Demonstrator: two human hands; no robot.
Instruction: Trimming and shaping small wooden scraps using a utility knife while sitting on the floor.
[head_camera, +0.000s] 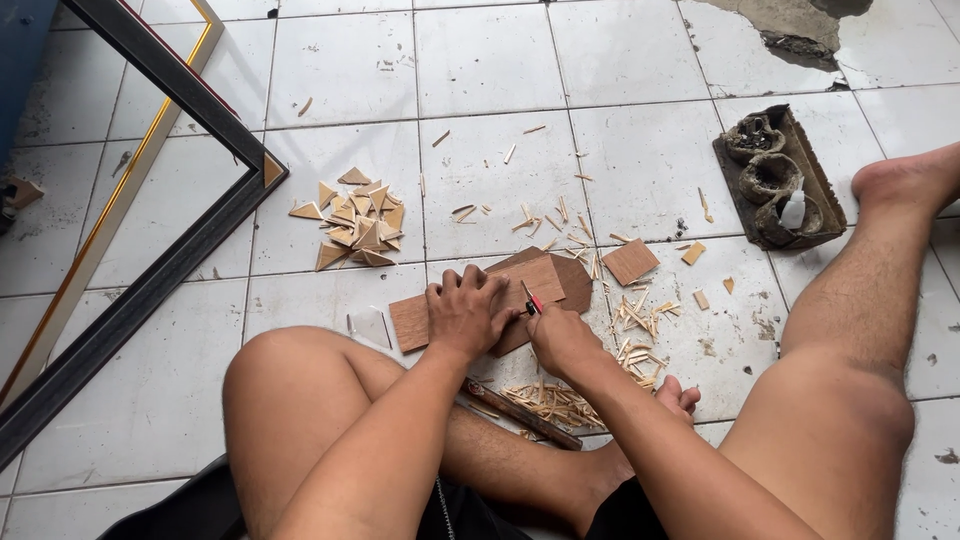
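Observation:
I sit on a white tiled floor with my legs apart. My left hand (468, 312) presses flat on a thin brown wooden board (540, 280) that lies on the tiles over another brown piece. My right hand (560, 338) grips a small cutter with a red part (533, 301), its tip against the board right beside my left fingers. Thin wood slivers (630, 325) are scattered to the right of the board.
A pile of small wooden triangles (358, 222) lies to the upper left. A black and gold picture frame (150, 190) leans at the left. A small square wood piece (630, 262) and a dark tray of burnt coils (775, 180) sit to the right. A long stick (520, 412) rests by my foot.

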